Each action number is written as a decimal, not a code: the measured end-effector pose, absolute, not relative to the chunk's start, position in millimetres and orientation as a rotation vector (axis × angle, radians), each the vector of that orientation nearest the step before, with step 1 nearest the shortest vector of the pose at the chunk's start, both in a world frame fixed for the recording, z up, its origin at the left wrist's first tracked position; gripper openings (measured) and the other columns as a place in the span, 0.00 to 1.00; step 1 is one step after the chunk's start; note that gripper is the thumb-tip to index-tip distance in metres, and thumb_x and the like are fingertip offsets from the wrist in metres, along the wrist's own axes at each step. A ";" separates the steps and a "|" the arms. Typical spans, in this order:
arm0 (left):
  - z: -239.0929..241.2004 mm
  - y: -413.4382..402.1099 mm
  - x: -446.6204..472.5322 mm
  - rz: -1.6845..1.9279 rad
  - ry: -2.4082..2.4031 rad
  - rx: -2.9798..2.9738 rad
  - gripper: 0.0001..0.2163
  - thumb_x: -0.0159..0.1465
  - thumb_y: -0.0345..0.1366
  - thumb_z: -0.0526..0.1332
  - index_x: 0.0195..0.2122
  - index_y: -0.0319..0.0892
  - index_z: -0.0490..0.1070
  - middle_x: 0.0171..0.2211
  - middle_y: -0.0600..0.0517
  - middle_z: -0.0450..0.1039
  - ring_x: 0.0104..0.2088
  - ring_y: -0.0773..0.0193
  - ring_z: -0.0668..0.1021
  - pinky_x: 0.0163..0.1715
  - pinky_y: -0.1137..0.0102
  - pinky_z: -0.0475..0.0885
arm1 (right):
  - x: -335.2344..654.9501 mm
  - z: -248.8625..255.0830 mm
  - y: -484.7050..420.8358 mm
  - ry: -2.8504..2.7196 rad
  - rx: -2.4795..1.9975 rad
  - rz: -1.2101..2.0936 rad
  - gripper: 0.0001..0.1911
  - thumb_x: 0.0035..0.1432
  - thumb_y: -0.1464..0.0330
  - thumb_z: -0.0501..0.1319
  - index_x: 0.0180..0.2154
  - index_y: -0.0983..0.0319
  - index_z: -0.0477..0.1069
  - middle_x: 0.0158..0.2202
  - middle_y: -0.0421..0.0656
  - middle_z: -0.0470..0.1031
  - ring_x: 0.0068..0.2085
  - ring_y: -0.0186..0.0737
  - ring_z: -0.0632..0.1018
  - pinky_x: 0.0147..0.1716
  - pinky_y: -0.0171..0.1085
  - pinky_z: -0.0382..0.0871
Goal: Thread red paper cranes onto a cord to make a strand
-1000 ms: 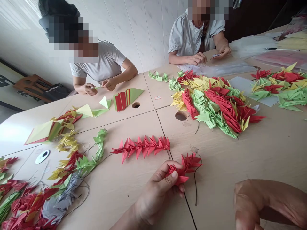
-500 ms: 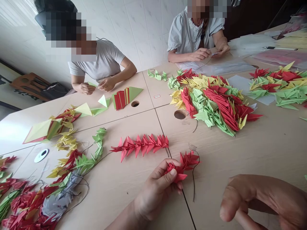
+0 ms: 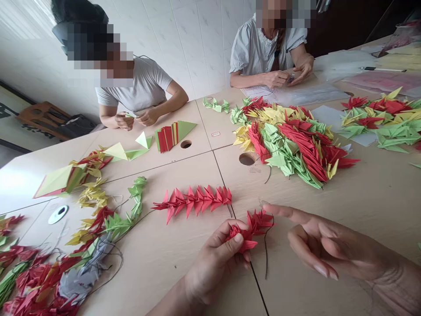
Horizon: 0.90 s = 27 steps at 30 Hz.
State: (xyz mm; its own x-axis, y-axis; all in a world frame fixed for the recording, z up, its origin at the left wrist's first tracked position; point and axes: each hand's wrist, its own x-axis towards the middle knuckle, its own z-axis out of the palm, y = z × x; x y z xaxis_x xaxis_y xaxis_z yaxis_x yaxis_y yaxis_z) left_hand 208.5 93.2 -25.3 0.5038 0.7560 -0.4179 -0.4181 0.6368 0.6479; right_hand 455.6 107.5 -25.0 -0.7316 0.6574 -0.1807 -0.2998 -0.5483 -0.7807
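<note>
Now brought in beside the red bundle (image 3: 258, 223): an unladen right hand (image 3: 329, 245)

Holding the red bundle in the left hand (image 3: 215, 259), thumb pressed over its near end, same as a second ago. Have moved the right hand from the lower right to just beside the bundle's right end, fingers spread wide, forefinger stretched toward the bundle's far tips; cannot tell if touching them. Probably puts within easy reach the black thread (image 3: 266, 259) hanging loose from the bundle's right end.

Well left of the bundle, on the surface (image 3: 158, 272): a mixed-colour garland (image 3: 101, 217). Near the bundle, beyond and to its left: a red chain (image 3: 194, 200), unmoved. Farther beyond, to the bundle's right: a heap of folded pieces (image 3: 297, 142) in red, green and yellow. Farthest from the bundle: a grey-shirted co-worker (image 3: 141, 83) to its left, pinching something green, and a puff-sleeved co-worker (image 3: 255, 52) straight beyond, with something too small to identify.
</note>
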 end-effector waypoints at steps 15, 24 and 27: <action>-31.7 92.7 214.0 0.774 0.761 0.448 0.18 0.52 0.42 0.71 0.39 0.39 0.70 0.28 0.51 0.72 0.24 0.70 0.73 0.26 0.73 0.67 | 455.8 -38.6 119.9 -0.470 -1.093 1.921 0.37 0.47 0.57 0.67 0.60 0.43 0.61 0.30 0.46 0.73 0.22 0.36 0.66 0.21 0.36 0.71; -32.4 93.3 215.2 0.792 0.740 0.499 0.19 0.51 0.42 0.72 0.38 0.39 0.69 0.28 0.52 0.72 0.23 0.70 0.72 0.26 0.72 0.65 | 454.0 -30.1 124.2 -0.434 -1.094 1.828 0.27 0.49 0.55 0.65 0.53 0.45 0.69 0.31 0.47 0.72 0.22 0.36 0.64 0.18 0.35 0.70; -32.3 93.3 216.0 0.803 0.738 0.520 0.19 0.50 0.43 0.72 0.38 0.39 0.69 0.28 0.53 0.71 0.24 0.70 0.72 0.27 0.71 0.65 | 451.1 -22.5 125.5 -0.477 -1.130 1.782 0.26 0.48 0.55 0.66 0.51 0.47 0.71 0.33 0.46 0.72 0.23 0.36 0.63 0.17 0.36 0.69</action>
State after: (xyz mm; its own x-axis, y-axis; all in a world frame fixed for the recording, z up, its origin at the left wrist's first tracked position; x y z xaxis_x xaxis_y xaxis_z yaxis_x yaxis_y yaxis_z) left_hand 216.0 93.3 -32.3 0.4741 0.7912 -0.3863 -0.4522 0.5953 0.6642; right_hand 451.1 125.5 -22.5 -0.1329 0.8626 -0.4881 -0.5039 -0.4828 -0.7162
